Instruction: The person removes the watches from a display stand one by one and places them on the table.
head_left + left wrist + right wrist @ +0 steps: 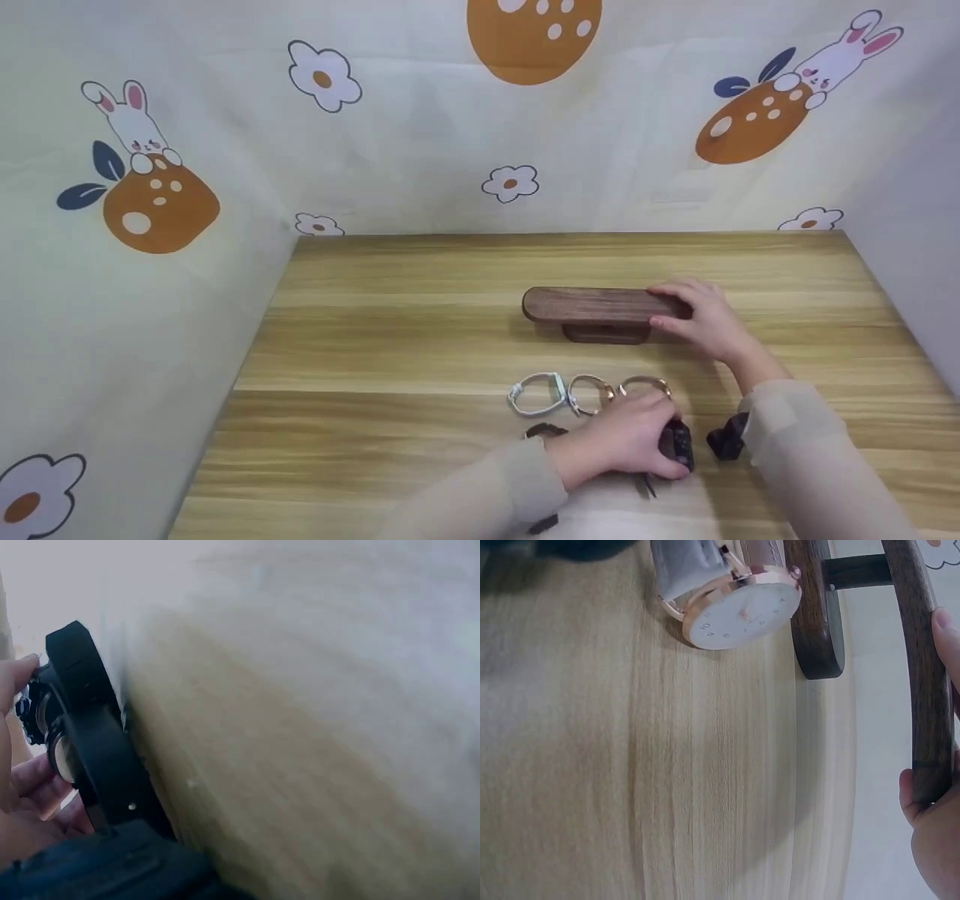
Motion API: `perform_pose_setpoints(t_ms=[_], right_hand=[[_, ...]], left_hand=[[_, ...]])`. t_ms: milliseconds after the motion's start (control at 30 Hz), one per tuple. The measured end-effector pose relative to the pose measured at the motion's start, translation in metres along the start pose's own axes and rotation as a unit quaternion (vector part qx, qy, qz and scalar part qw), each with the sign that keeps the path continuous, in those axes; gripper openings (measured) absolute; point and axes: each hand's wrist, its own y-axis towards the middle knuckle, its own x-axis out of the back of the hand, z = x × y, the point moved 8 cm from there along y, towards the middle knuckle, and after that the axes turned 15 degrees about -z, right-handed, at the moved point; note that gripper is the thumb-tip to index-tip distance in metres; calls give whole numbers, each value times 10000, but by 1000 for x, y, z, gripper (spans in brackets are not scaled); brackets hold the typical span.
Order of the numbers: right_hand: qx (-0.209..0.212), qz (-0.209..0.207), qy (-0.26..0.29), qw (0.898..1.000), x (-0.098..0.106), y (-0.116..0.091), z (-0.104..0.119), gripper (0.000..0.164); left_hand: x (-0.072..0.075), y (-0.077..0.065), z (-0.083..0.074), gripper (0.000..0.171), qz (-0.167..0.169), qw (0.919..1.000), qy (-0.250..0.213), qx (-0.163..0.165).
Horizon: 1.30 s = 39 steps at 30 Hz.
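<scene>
A dark wooden stand (592, 304) has a long rounded bar above a shorter base; its bar (924, 682) and base (821, 637) also show in the right wrist view. My right hand (705, 319) grips the right end of the bar, thumb on the near side. Lower down, my left hand (626, 435) holds a black watch (681, 444) close to the table. In the left wrist view its black strap (112, 757) stands on edge beside my fingers (41, 784). Above that hand, a pale blue watch (559, 388) and two slim watches (591, 394) (646, 384) form a row.
A rose-gold watch with a white dial (742, 615) lies near the stand's base in the right wrist view. Dark strap-like pieces (545, 430) show beside the left sleeve. A black object (726, 439) sits by the right cuff. Patterned cloth (420, 150) borders the wooden table (360, 337).
</scene>
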Motion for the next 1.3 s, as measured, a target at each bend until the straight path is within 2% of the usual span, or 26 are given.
perform_pose_setpoints(t_ms=[133,400,633,933,1033,1300], right_hand=[[-9,3,17,10000,-1,0,-1,50],[-59,19,57,10000,-1,0,-1,50],[65,-90,-88,9999,0,-1,0,49],[102,-145,-32,9998,0,0,0,48],[65,-127,-27,9999,1,0,0,48],[-25,-17,2,10000,0,0,1,51]], left_hand=[[0,0,-4,53,25,9993,311,-196],[3,-1,-1,63,1,9997,258,0],[4,-1,1,65,23,9997,222,127],[4,-2,1,70,91,9995,309,27],[4,-2,1,73,89,9996,274,45],[10,0,5,76,81,9994,-68,341]])
